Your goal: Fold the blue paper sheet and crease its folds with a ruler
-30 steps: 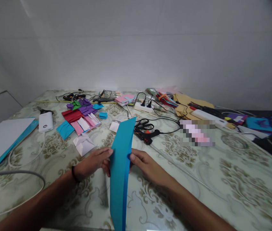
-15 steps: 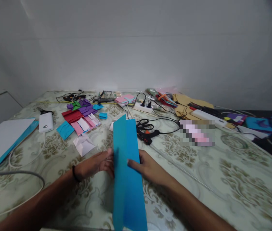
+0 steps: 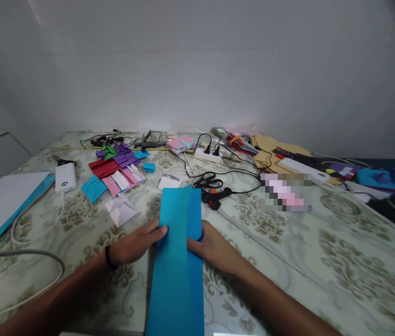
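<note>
A long folded sheet of blue paper (image 3: 174, 280) stretches from mid-table down to the lower edge of the view. My left hand (image 3: 144, 240) grips its left edge, thumb on top and fingers underneath. On the opposite side my right hand (image 3: 213, 245) pinches the sheet, its thumb at the overlapping flap and the other fingers behind. Just beyond the paper's far end lie black-handled scissors (image 3: 208, 179) and a black glue gun (image 3: 214, 198). A white folded paper piece (image 3: 169, 181) rests there too.
Left of centre are folded coloured papers (image 3: 113, 168) and a pale paper envelope (image 3: 121, 210). A white power bank (image 3: 65, 177) with a cable and a stack of sheets (image 3: 8, 200) lie farther left. A power strip (image 3: 208, 155) with plugged cords sits behind.
The blue paper has turned flatter and its left panel now lies over more of the right one. My left hand has come onto its edge, thumb on top.
</note>
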{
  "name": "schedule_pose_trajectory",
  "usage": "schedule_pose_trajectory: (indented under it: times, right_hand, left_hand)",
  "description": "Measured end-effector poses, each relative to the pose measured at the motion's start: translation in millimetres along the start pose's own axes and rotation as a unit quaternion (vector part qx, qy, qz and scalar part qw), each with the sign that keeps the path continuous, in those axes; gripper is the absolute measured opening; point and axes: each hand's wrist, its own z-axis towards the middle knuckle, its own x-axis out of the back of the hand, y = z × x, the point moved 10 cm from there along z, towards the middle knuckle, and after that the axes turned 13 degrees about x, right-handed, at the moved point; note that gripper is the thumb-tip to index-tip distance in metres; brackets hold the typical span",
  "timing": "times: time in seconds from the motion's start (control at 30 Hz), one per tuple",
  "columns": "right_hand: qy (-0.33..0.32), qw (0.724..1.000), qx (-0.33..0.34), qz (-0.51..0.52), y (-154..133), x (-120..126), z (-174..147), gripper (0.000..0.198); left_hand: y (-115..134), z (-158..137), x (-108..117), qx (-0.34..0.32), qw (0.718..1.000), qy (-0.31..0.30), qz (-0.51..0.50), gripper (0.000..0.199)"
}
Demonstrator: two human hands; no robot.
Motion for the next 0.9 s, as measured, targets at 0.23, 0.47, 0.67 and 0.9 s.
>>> schedule_pose_trajectory:
  times: [0.23, 0.47, 0.67, 0.9]
  right_hand:
    - [0.005, 0.997, -0.017, -0.073, 5, 6, 2, 0.049]
    - [0.041, 0.995, -0.024, -0.084, 8, 13, 2, 0.057]
    - [0.065, 0.993, -0.033, -0.093, 8, 17, -1, 0.058]
    - [0.085, 0.992, -0.028, -0.091, 1, 20, 0, 0.046]
  left_hand:
    - [2, 8, 7, 0.003, 0.993, 0.071, 0.091, 0.050]
    - [6, 2, 7, 0.014, 0.987, 0.089, 0.132, 0.049]
    - [17, -6, -4, 0.004, 0.983, 0.033, 0.180, 0.045]
    - [-5, -6, -9, 0.093, 0.994, -0.039, 0.041, 0.073]
